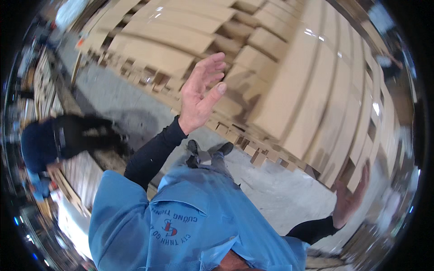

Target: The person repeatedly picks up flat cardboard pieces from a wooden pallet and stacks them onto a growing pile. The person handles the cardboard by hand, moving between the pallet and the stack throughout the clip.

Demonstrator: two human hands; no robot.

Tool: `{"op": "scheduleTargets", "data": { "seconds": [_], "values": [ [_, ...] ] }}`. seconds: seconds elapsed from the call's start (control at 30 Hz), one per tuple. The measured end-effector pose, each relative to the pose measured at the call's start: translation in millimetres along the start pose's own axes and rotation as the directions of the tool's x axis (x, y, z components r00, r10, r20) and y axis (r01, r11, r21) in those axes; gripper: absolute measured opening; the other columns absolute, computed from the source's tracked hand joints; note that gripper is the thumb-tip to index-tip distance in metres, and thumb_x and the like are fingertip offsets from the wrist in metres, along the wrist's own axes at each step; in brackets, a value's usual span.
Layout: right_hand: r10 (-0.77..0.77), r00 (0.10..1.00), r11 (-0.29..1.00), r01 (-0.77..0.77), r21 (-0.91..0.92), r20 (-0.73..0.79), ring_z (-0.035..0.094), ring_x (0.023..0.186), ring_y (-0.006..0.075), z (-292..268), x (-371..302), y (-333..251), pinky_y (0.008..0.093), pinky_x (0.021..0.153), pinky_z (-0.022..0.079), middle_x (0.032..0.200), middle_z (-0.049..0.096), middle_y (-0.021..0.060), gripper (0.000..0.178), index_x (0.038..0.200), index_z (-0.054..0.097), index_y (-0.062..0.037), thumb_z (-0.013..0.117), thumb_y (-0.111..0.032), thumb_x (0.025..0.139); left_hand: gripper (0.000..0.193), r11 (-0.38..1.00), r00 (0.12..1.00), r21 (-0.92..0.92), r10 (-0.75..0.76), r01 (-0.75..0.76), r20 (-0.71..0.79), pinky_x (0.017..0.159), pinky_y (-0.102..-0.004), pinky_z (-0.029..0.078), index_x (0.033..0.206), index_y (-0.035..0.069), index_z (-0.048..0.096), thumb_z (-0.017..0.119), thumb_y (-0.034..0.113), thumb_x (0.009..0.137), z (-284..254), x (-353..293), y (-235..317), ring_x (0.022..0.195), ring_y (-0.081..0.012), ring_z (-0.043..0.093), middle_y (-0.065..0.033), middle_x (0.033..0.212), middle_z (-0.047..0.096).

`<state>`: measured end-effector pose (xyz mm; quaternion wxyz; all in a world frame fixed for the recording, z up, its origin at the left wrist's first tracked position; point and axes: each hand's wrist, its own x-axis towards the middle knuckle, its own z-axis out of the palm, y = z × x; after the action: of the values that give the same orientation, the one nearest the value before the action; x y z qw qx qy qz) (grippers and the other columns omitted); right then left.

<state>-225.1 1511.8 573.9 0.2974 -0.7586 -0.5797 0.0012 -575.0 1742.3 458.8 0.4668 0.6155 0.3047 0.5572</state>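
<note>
My left hand [202, 92] is raised in front of me, thumb apart from the fingers, with nothing in it. Behind it rises a large stack of pale wooden boards [289, 86], laid in layers with gaps between them. My right hand [350, 197] reaches out to the right, near the stack's lower right edge. Its fingers stretch upward, somewhat blurred, and no object shows in it. Whether either hand touches the boards I cannot tell for certain; the left appears apart from them.
Short wooden blocks [260, 157] show along the stack's base. Grey concrete floor [280, 192] lies around my shoes [221, 148]. At left a person in dark clothes [43, 142] bends over, close to more stacked boards [83, 176]. Another wood pile [368, 246] is at lower right.
</note>
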Motion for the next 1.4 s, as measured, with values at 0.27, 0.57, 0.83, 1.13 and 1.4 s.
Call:
{"op": "scheduleTargets", "data": {
  "seconds": [0.27,0.57,0.83,1.13,1.4],
  "values": [
    [-0.334,0.908,0.868,0.401,0.292,-0.252,0.047,0.133,0.0318,15,27,-77,0.0485,0.113,0.035,0.141,0.05,0.0213,0.049,0.137,0.046,0.0087,0.058,-0.015,0.096,0.029,0.93,0.821,-0.028,-0.336,0.365,-0.461,0.095,-0.0325,0.048,0.12,-0.002,0.059,0.061,0.007,0.093,-115,-211,-1,0.106,-0.0147,0.058,-0.0079,0.117,0.062],
    [-0.574,0.81,0.73,0.442,0.521,0.118,0.049,0.132,0.027,156,-3,-289,0.0395,0.112,0.034,0.142,0.051,0.0182,0.047,0.142,0.044,0.0033,0.055,-0.009,0.098,0.02,0.846,0.454,-0.172,-0.43,0.504,-0.781,0.091,-0.0333,0.05,0.11,-0.001,0.059,0.06,0.013,0.094,-285,-440,6,0.106,-0.0157,0.061,-0.0087,0.117,0.066],
    [-0.762,0.461,0.637,0.4,0.659,0.456,0.045,0.135,0.0263,282,-60,-486,0.0386,0.115,0.031,0.142,0.051,0.0172,0.05,0.141,0.045,0.0015,0.058,-0.001,0.093,0.025,0.736,-0.013,-0.162,-0.204,0.658,-0.979,0.077,-0.036,0.054,0.098,-0.003,0.059,0.067,0.017,0.086,-450,-649,-15,0.084,-0.0223,0.068,-0.0126,0.099,0.072],
    [-0.745,-0.141,0.588,0.322,0.742,0.652,0.056,0.122,0.0264,585,-231,-724,0.0381,0.104,0.043,0.135,0.055,0.0181,0.06,0.14,0.046,0.0031,0.071,-0.014,0.088,0.041,0.344,-0.698,-0.647,0.032,0.68,-0.716,0.082,-0.0433,0.05,0.1,-0.002,0.06,0.074,0.027,0.076,-458,-922,-32,0.09,-0.0332,0.064,-0.0216,0.096,0.067],
    [-0.737,-0.55,0.047,0.538,0.842,0.393,0.034,0.135,0.0453,753,-586,-901,0.0463,0.112,0.032,0.148,0.033,0.0288,0.093,0.147,0.026,0.0028,0.076,-0.027,0.076,0.074,-0.225,-0.817,-0.828,0.167,0.514,-0.552,0.107,-0.0477,0.04,0.135,0.006,0.047,0.078,0.028,0.071,-534,-1100,81,0.13,-0.0429,0.041,-0.0246,0.147,0.036]
  ]
}}
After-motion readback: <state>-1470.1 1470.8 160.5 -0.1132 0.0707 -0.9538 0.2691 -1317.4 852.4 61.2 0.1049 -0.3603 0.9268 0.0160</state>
